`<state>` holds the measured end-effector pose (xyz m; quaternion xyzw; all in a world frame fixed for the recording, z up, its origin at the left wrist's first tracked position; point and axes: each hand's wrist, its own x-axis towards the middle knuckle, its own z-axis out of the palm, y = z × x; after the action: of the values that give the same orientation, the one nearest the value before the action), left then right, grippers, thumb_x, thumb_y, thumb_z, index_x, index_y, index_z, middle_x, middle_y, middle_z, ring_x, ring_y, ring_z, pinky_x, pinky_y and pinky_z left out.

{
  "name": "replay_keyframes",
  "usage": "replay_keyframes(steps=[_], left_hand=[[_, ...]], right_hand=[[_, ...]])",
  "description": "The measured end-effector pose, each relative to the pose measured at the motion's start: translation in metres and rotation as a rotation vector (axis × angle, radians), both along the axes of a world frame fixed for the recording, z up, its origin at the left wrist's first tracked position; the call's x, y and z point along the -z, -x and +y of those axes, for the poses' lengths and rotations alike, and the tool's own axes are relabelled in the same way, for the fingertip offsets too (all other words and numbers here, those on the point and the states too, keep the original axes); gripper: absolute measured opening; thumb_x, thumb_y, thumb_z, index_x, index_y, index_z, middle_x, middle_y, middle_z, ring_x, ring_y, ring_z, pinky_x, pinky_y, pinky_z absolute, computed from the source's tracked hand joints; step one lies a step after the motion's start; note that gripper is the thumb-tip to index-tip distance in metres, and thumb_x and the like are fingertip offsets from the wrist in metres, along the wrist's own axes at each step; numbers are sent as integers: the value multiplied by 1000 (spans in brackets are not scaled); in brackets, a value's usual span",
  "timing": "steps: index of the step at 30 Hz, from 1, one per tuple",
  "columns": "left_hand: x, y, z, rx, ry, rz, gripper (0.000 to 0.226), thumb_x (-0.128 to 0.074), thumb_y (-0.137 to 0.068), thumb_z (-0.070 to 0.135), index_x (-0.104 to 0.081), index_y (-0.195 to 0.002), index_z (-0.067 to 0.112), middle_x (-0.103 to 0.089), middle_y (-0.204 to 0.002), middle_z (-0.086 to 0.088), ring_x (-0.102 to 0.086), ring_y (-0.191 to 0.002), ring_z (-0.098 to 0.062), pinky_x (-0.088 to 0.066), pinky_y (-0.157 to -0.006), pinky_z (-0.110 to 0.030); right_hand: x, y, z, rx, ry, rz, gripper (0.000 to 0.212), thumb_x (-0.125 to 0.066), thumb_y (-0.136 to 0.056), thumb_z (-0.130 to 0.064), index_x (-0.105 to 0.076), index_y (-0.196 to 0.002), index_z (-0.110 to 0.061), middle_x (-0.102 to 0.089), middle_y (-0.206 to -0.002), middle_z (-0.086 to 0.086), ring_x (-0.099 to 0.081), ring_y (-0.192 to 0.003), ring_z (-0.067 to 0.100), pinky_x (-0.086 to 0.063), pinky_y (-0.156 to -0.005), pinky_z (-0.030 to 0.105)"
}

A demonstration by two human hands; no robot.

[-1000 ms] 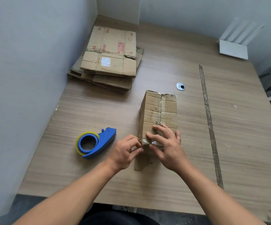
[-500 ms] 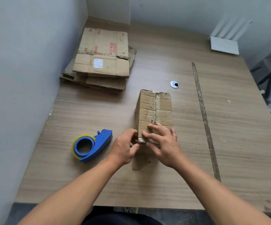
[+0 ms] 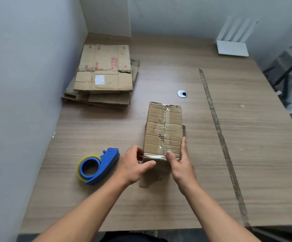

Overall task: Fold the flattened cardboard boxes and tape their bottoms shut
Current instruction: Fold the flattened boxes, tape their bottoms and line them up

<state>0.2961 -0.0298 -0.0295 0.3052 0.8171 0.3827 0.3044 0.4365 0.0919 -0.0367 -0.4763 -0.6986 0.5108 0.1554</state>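
My head-worn camera, the only view, looks forward and steeply down across the table (image 3: pixel 255 154) from its near edge. It sits close: my left hand (image 3: pixel 133 165) and right hand (image 3: pixel 182 165), on the box (image 3: pixel 159 130), land mid-frame; a wall (image 3: pixel 19 75) closes the left.

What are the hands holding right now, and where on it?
Both hold the brown taped cardboard box at its near end: the right hand clasps the near right corner, thumb on top; the left hand pinches the near left corner.
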Motion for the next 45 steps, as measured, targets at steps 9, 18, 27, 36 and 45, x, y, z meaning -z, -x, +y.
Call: replay_keyframes(steps=[9,18,27,36,45], left_hand=[[-5,-24,23,-125,-11,-48,26,-58,-98,37,-64,-122,28,-70,-111,12,-62,-103,-8,-45,-85,-24],[-17,14,19,126,94,-45,19,-49,-103,29,-67,-95,31,-69,-96,12,-61,-95,-12,-46,-80,-28],[-29,31,32,438,210,92,17,-49,-97,32,-66,-94,29,-67,-92,14,-59,-92,-9,-48,-87,-32],[-19,36,30,365,161,57,24,-43,-88,44,-60,-103,51,-70,-89,23,-63,-91,-9,-49,-89,-36],[-18,27,47,100,146,184,31,-52,-101,26,-64,-130,25,-70,-121,2,-60,-116,-19,-39,-87,-21]], right_hand=[[12,-12,17,5,307,287,67,-63,-96,-23,-29,-144,-56,-48,-145,-20,-50,-130,0,-38,-113,30],[-31,-21,32,-202,-107,-172,96,-74,-81,-54,-7,-150,-56,-34,-150,-1,-38,-134,18,-32,-113,33],[-43,18,81,-521,-411,-688,138,-50,-42,-102,27,-146,-52,41,-155,10,40,-142,32,13,-118,58],[-46,25,132,-375,-328,-639,131,-73,-55,-82,6,-154,-47,-30,-156,-5,-25,-144,27,-27,-107,61],[-27,14,163,-154,-159,-324,41,-75,-86,-41,-71,-122,-22,-71,-114,4,-63,-112,24,-42,-83,24]])
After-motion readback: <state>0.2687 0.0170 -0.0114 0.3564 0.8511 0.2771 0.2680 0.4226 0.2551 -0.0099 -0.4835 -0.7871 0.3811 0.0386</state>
